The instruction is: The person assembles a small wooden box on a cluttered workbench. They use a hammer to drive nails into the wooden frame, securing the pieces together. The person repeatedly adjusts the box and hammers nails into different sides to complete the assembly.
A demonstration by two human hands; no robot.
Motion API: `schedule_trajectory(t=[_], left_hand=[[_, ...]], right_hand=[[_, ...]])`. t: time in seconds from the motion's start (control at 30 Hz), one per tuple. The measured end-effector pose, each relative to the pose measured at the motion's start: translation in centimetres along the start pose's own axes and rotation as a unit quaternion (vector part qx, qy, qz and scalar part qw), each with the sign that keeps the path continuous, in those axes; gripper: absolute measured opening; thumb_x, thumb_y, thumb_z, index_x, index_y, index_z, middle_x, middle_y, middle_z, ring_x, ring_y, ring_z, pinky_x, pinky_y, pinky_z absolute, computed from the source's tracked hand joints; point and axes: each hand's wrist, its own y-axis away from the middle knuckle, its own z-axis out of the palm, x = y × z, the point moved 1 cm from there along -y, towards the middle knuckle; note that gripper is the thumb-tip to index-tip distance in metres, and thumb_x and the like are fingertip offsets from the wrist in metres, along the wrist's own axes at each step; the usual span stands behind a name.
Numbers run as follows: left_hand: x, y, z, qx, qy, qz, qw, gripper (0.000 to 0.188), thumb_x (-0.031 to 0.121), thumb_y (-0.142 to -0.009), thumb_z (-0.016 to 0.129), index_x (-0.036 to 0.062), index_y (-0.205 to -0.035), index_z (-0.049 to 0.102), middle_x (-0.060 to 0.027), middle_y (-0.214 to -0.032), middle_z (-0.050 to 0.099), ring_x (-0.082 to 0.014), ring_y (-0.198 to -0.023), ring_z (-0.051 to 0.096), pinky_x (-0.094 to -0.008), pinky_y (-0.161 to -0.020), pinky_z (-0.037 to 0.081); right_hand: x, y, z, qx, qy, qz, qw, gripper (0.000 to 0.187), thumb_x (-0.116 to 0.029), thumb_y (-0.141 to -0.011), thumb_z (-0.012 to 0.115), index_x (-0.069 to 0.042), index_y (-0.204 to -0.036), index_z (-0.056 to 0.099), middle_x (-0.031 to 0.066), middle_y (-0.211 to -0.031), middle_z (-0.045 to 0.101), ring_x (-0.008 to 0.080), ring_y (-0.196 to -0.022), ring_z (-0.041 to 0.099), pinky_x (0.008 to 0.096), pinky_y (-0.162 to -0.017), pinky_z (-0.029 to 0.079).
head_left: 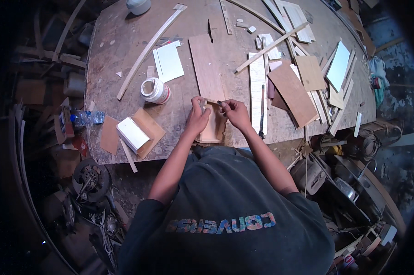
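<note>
A small open wooden box (212,132) sits at the table's near edge, right in front of me. My left hand (197,118) grips its left wall near the far corner, thumb inside and fingers outside. At the far right corner, my right hand (236,115) is closed in a pinch at the rim. A small dark bit shows at those fingertips, too small to name. Just beyond the box lies a long reddish-brown board (204,62). An open white jar (156,91) with pale residue around its mouth stands to the left of my left hand.
Left on the worktable (110,73) are a white panel (169,62), a white block (133,134) on brown sheets and a curved strip (148,52). Right are a dark slim tool (263,110), a brown panel (292,93) and several wood strips. A plastic bottle (88,118) lies at the left edge.
</note>
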Motion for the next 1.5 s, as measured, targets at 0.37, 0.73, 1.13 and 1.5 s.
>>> schedule_trajectory(t=[0.37,0.73,1.13,1.5], left_hand=[[-1.7,0.0,0.8,0.050,0.127,0.102,0.985,0.041,0.034,-0.107,0.036,0.0068,-0.131,0.057,-0.0157,-0.124,0.063,-0.0274,-0.117,0.059,-0.0374,-0.103,0.044],[-3.2,-3.0,0.6,0.008,0.255,-0.001,0.967,0.039,0.038,-0.106,0.040,0.0049,-0.101,0.061,-0.0077,-0.099,0.064,-0.0161,-0.098,0.059,-0.0316,-0.090,0.046],[-1.4,-1.1,2.0,0.075,0.090,0.035,0.992,0.050,0.044,-0.107,0.046,-0.0006,-0.106,0.068,-0.0132,-0.096,0.071,-0.0199,-0.087,0.065,-0.0337,-0.080,0.052],[-3.2,-1.6,2.5,0.105,0.069,0.016,0.992,0.045,0.034,-0.107,0.042,-0.0027,-0.100,0.068,-0.0117,-0.089,0.069,-0.0183,-0.082,0.063,-0.0333,-0.079,0.050]], right_hand=[[-0.4,1.0,1.6,0.032,0.061,0.007,0.998,0.021,-0.017,-0.100,0.063,0.002,-0.097,0.070,0.0055,-0.075,0.072,0.0091,-0.065,0.065,0.0260,-0.061,0.051],[-1.9,2.3,3.0,0.028,0.049,-0.020,0.998,0.020,-0.015,-0.099,0.062,0.002,-0.092,0.069,0.0076,-0.073,0.072,0.0114,-0.064,0.066,0.0284,-0.061,0.052],[1.3,2.5,5.6,0.057,-0.044,-0.009,0.997,0.013,-0.011,-0.097,0.061,0.002,-0.093,0.062,0.0143,-0.072,0.071,0.0231,-0.066,0.071,0.0369,-0.064,0.055],[-0.7,3.1,5.3,0.094,0.162,-0.120,0.975,0.016,-0.012,-0.099,0.058,0.002,-0.092,0.057,0.0205,-0.074,0.069,0.0330,-0.068,0.071,0.0411,-0.063,0.053]])
